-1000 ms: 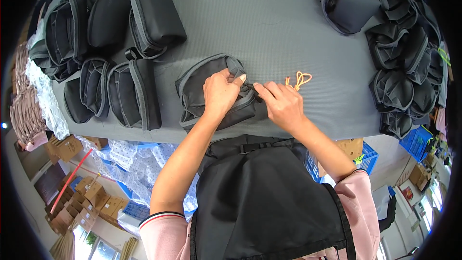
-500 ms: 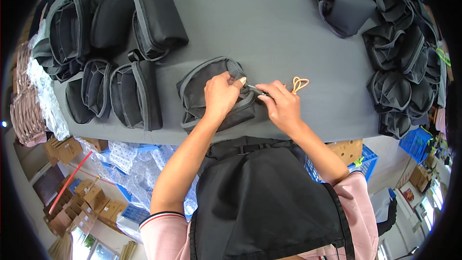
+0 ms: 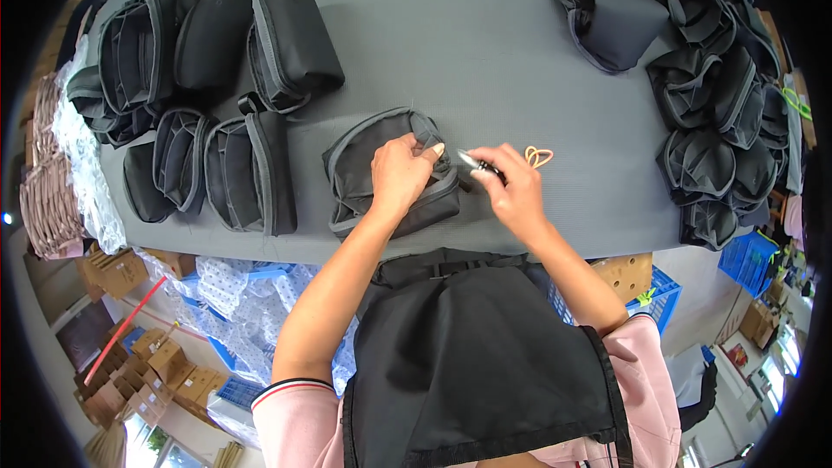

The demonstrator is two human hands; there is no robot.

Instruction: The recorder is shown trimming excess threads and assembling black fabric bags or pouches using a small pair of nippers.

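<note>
An open black zip pouch (image 3: 355, 154) with grey edging lies on the table in front of me. My left hand (image 3: 399, 178) is closed on its right upper rim, thumb and fingers pinching the edge. What sits under those fingertips is too small to make out. Just to the right, my right hand (image 3: 518, 195) grips small thread snips (image 3: 470, 159), their silver blades pointing left toward the pinched rim, a small gap away. An orange-yellow cord loop (image 3: 539, 157) sticks out behind that hand.
Several finished-looking black pouches (image 3: 297, 43) stand in a group at the left. More black pouches (image 3: 698, 160) are heaped along the right side, with one (image 3: 611, 22) lying apart. Below the grey table's (image 3: 485, 52) near edge are blue crates (image 3: 666, 295) and patterned plastic wrap (image 3: 251, 295).
My right hand has drawn the snips slightly back from the pouch rim and turned them, so more blade shows. The left hand keeps its pinch on the pouch.
</note>
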